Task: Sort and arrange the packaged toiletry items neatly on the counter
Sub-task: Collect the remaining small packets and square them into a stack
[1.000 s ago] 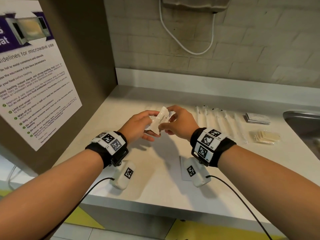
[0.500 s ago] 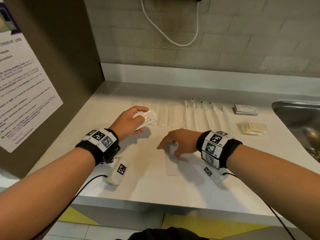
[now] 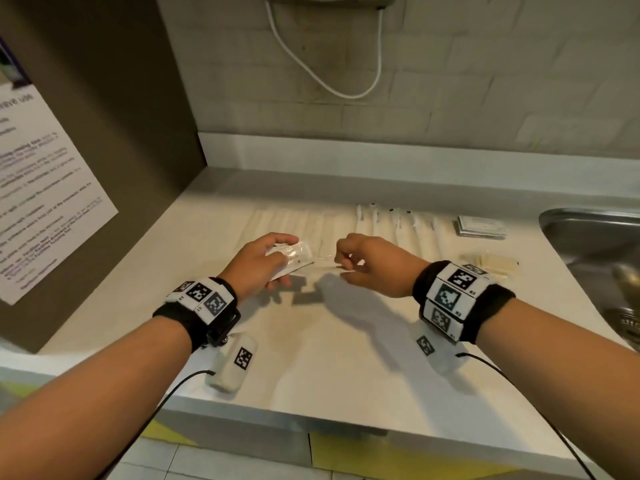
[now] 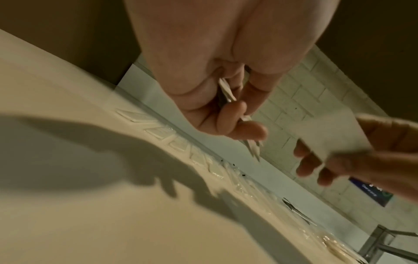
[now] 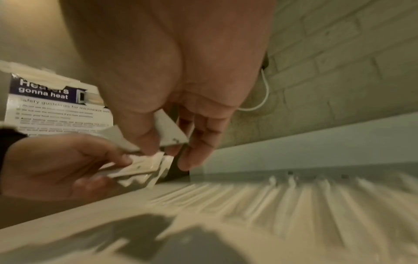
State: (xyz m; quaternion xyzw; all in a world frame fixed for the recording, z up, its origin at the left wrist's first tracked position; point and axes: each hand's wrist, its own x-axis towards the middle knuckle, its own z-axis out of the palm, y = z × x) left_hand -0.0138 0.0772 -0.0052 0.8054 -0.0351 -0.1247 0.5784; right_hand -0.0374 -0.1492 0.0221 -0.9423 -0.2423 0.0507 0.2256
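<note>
Above the counter (image 3: 311, 358) my left hand (image 3: 273, 263) grips a small stack of white sachets (image 3: 296, 259); the left wrist view shows their thin edges (image 4: 227, 94) between thumb and fingers. My right hand (image 3: 346, 268) pinches one flat white packet (image 3: 329, 268), held edge-on and reaching the stack. In the right wrist view that packet (image 5: 169, 130) sits between thumb and fingers, just above the left hand's stack (image 5: 140, 167). The left wrist view shows the right hand (image 4: 373, 151) with its packet (image 4: 334, 135).
Wrapped long items (image 3: 391, 230) lie in a row at the back of the counter, with flat white packets (image 3: 284, 220) left of them. A grey sachet stack (image 3: 481, 226) and beige packets (image 3: 491, 263) lie near the steel sink (image 3: 595, 244). A postered panel (image 3: 45, 202) walls the left.
My right hand, which lay on a flat packet on the counter, has lifted it and brought it up to the stack in my left hand. The left hand kept its grip.
</note>
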